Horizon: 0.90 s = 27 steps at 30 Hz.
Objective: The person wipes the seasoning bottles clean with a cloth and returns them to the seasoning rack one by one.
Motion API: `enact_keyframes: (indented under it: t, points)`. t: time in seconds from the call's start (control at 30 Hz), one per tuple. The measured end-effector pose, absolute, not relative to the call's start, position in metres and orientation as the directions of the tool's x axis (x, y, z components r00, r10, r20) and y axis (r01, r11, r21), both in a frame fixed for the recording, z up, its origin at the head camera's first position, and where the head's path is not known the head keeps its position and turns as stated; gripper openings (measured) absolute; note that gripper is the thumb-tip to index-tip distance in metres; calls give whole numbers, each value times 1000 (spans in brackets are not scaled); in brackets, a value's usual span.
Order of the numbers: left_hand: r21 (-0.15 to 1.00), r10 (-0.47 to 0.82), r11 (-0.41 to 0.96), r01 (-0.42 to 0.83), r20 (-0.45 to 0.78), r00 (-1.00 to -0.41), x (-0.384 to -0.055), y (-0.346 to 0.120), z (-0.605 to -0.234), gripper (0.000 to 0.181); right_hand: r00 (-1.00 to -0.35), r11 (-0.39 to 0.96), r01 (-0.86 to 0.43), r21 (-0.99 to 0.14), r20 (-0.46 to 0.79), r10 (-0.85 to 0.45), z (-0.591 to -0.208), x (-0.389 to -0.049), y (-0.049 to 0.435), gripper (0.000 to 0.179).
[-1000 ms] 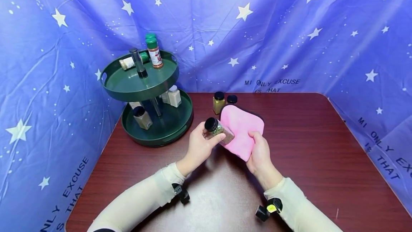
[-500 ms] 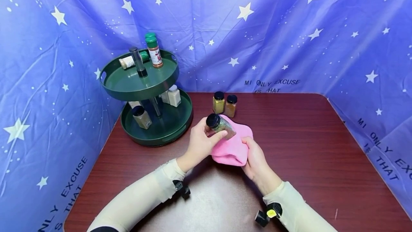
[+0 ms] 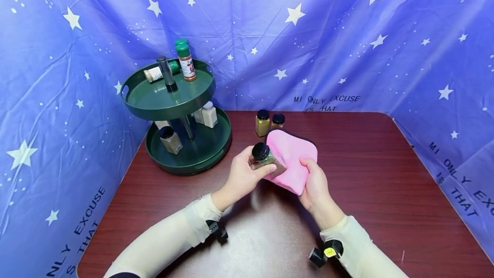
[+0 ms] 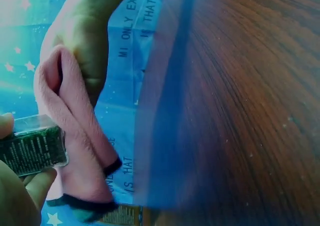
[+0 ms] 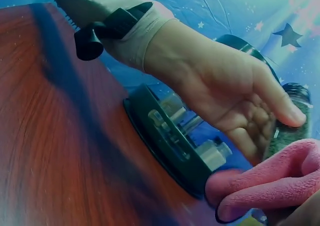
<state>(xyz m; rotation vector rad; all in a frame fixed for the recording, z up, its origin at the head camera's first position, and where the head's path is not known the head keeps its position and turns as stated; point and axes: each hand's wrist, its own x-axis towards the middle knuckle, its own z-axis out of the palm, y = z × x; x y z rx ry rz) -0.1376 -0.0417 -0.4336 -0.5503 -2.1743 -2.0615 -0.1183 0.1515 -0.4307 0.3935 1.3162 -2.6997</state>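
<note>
My left hand (image 3: 241, 177) grips a clear spice jar (image 3: 278, 164) with a black lid, tilted with its lid toward the upper left. Green flakes and a printed label show through its wall in the left wrist view, where the jar (image 4: 32, 148) meets the cloth. In my right hand (image 3: 316, 185) is a pink cloth (image 3: 294, 158) with a dark edge, thumb on top. The cloth lies against the jar's base end. From the right wrist view the cloth (image 5: 272, 183) looks folded over, and it hides part of the jar (image 5: 287, 133).
A green two-tier turntable rack (image 3: 173, 108) stands at the left, bearing green-capped bottles and several jars. One bottle (image 3: 154, 74) lies on its side. Behind the cloth stand a yellow jar (image 3: 262, 123) and a partly hidden brown jar (image 3: 278, 120) on the reddish table (image 3: 370, 175).
The cloth slid down and left beneath the spice jar, then came back up and right, covering the brown jar's lower part again. My left hand has shifted slightly right with its jar.
</note>
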Motion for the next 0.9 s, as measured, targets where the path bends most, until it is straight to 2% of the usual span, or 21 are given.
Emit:
enact_keyframes:
  t: [0.13,0.27,0.5,0.7,0.9]
  points:
    - [947,206,-18,321,317,-926,-137,-37,-432,45,-953,-623,281,-730,-291,-90,-436,-118,147,21]
    - [923,151,43,381,371,-916,-141,-34,-430,45,-952,-593,299,-748,-276,-131,-440,-115,142,26]
    - [905,40,160,395,394,-918,-145,-39,-428,42,-978,-496,187,-848,-206,-16,-441,-111,143,23]
    - [911,25,200,360,362,-932,-148,-51,-416,42,-970,-509,158,-846,-229,79,-435,-113,149,12]
    - [920,19,235,312,317,-948,-152,-64,-406,43,-973,-530,146,-835,-218,76,-434,-115,153,12]
